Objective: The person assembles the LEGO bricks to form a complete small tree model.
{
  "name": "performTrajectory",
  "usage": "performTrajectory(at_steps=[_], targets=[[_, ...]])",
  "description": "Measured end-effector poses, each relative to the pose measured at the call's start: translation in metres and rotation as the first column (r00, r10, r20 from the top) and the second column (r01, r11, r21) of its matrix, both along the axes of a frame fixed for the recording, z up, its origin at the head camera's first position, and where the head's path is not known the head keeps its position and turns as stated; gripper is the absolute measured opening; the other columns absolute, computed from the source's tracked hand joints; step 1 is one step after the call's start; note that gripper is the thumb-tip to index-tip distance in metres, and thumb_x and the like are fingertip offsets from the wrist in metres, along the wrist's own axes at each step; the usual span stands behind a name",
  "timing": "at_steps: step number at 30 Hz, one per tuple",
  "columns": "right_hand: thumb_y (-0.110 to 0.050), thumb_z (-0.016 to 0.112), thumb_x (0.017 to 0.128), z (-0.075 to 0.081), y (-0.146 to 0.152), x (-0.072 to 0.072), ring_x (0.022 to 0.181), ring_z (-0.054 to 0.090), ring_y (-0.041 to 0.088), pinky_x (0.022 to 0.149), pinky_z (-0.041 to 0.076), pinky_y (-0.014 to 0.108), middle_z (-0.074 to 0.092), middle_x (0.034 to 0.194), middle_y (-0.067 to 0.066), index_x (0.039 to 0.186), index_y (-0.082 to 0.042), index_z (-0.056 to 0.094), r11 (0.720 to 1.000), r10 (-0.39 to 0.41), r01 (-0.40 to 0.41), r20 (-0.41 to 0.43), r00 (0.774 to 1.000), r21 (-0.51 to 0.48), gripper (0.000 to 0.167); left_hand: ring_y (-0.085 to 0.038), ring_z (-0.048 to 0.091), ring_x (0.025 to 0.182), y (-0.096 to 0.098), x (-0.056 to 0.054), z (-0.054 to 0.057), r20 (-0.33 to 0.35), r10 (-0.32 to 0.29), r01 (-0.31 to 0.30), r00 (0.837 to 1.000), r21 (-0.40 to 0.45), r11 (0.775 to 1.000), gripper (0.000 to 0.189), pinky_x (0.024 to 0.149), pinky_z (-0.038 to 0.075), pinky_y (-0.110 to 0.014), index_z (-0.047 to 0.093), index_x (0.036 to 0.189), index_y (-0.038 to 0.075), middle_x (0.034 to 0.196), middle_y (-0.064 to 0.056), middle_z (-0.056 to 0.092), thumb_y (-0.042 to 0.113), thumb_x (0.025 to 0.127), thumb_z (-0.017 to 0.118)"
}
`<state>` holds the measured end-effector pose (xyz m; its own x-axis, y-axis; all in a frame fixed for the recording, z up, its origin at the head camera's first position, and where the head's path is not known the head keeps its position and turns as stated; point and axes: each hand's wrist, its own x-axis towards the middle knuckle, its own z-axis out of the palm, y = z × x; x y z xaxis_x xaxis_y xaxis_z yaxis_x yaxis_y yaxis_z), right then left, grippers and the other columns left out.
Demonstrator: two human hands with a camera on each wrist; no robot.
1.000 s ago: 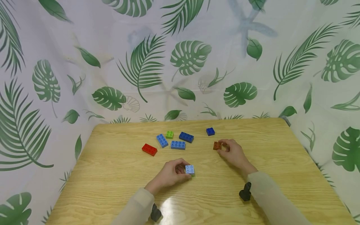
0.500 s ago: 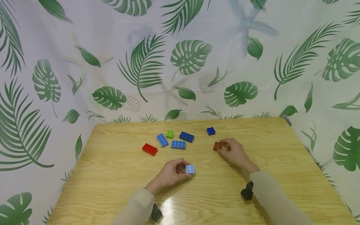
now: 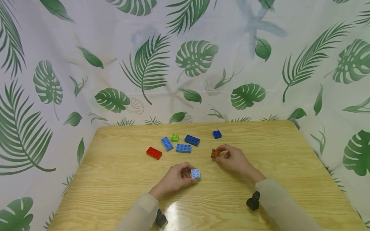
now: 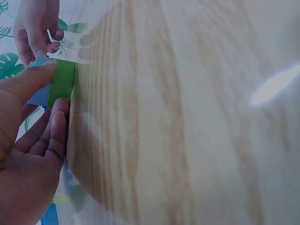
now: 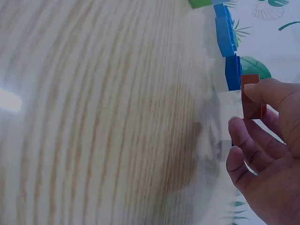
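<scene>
My left hand [image 3: 174,178] grips a small stack low at the table: a light blue two-by-two brick [image 3: 195,173] on top of a green brick [image 4: 62,83]. In the left wrist view the thumb presses one side, and fingertips lie along the other. Further back and to the right, my right hand [image 3: 234,158] pinches a brown-orange two-by-two brick [image 3: 215,153] between thumb and fingers. The right wrist view shows that brown-orange brick [image 5: 251,96] held up, with a gap between it and the tabletop.
Behind the left hand lie a red brick [image 3: 154,153], two blue bricks [image 3: 166,144], [image 3: 183,148], a lime green brick [image 3: 174,138] and a dark blue brick [image 3: 192,140]. A small dark blue brick [image 3: 217,134] sits beyond the right hand. A leaf-print cloth [image 3: 156,110] hangs behind the table.
My right hand has moved left and slightly nearer with the brown-orange brick, which is now off its former spot. The left hand with its stack has stayed in place.
</scene>
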<state>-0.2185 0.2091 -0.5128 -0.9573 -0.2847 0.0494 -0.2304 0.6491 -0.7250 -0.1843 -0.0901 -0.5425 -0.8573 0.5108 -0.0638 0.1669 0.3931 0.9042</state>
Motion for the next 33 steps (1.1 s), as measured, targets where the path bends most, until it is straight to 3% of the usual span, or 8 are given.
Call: performTrajectory(at_steps=[6,23,33], targets=[[-0.017,0.077,0.096,0.002,-0.012,0.005,0.082,0.059,0.016,0.068,0.048,0.026,0.071,0.124,0.014,0.132,-0.006,0.066,1.000,0.025,-0.024,0.044,0.999,-0.019,0.039,-0.013,0.063,0.084,0.000,0.000,0.000,0.005,0.003,-0.003,1.000,0.000,1.000,0.034,0.074,0.053,-0.023,0.072,0.122,0.019,0.095,-0.001,0.069,0.023,0.092,0.085],[-0.014,0.078,0.096,0.012,-0.039,0.025,0.076,0.061,0.012,0.059,0.049,0.025,0.073,0.114,0.011,0.131,-0.009,0.067,0.985,0.161,-0.158,0.044,0.986,-0.074,0.037,-0.011,0.064,0.083,0.002,-0.001,-0.002,-0.022,-0.004,0.004,1.000,-0.012,1.000,0.034,0.075,0.054,-0.024,0.071,0.123,0.018,0.095,0.001,0.070,0.024,0.092,0.084],[-0.017,0.079,0.095,0.012,-0.048,0.034,0.077,0.062,0.011,0.062,0.050,0.024,0.074,0.114,0.010,0.130,-0.010,0.068,0.972,0.219,-0.214,0.043,0.975,-0.091,0.037,-0.012,0.064,0.082,0.001,0.000,0.001,-0.015,-0.008,0.008,1.000,-0.018,1.000,0.032,0.074,0.054,-0.024,0.071,0.121,0.018,0.094,0.001,0.070,0.024,0.093,0.083]])
